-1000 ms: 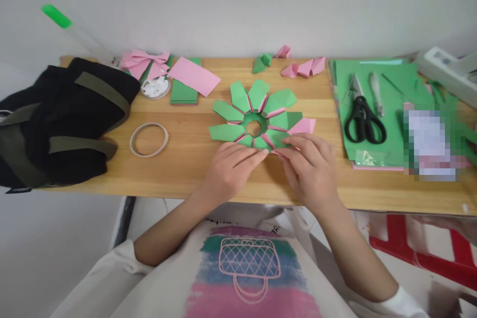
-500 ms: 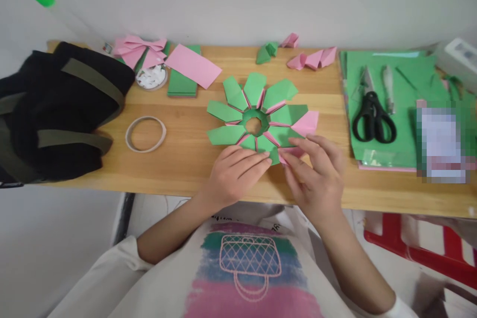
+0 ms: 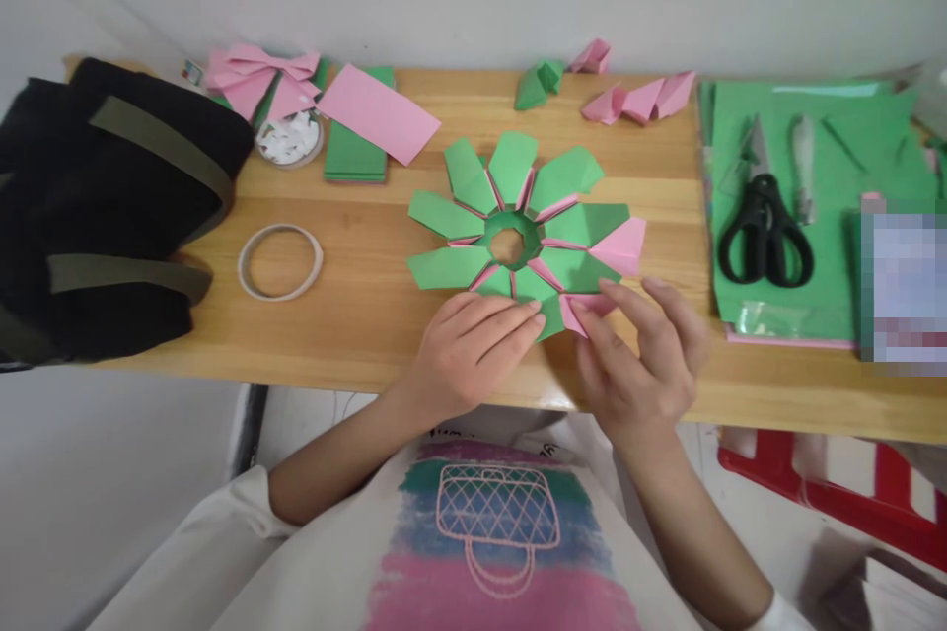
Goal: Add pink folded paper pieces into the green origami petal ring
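A green and pink folded-paper flower (image 3: 582, 170) lies on the table, its green petals set in a ring around an open hole. My left hand (image 3: 473, 345) covers the near petals, fingers together and holding the flower's lower edge; its thumb is hidden. At the lower right, my right hand (image 3: 643, 355) has its thumb and index finger on a pink paper flap (image 3: 574, 315), with the other fingers curled loosely above. Another pink flap (image 3: 625, 245) sticks out from the right side, under a green petal.
Left are a roll of tape (image 3: 243, 266), a dish of white scraps (image 3: 291, 140), green and pink paper (image 3: 381, 113) and a black bag (image 3: 140, 207). Folded pink pieces (image 3: 642, 101) and a green one (image 3: 538, 85) lie behind. Black-handled scissors (image 3: 765, 227) rest on green sheets (image 3: 850, 286) at right.
The view has shifted slightly, so the table items appear moved. My right hand's fingers have lifted and spread a little from the pink flap's outer end; my left hand stays on the flower.
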Demonstrator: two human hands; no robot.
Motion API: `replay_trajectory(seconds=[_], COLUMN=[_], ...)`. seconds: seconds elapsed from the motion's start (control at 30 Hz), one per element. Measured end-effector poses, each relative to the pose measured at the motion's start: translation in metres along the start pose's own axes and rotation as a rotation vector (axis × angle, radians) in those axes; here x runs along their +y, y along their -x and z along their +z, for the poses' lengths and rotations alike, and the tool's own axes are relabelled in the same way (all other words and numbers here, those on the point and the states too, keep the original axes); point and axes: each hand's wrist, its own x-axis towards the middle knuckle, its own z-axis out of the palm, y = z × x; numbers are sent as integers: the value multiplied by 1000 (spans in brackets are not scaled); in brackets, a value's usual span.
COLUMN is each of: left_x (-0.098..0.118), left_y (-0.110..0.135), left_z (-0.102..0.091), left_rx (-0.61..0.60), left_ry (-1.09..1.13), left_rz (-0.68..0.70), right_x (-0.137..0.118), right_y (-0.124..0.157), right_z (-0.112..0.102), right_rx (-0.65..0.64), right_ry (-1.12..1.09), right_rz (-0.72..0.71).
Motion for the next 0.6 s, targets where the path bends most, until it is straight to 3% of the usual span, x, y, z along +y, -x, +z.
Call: replay_trajectory(seconds=[0.27,0.6], left_x=[1,1], left_y=[-2,-4], left_z=[1,-3], left_rx=[-6,-44], left_ry=[-111,-71], left_rz=[-16,5], right_x=[-2,-3], right_y=[-3,-5], right_z=[4,2], right_rx=[7,-25], right_ry=[-8,-5], right_rz=[8,2])
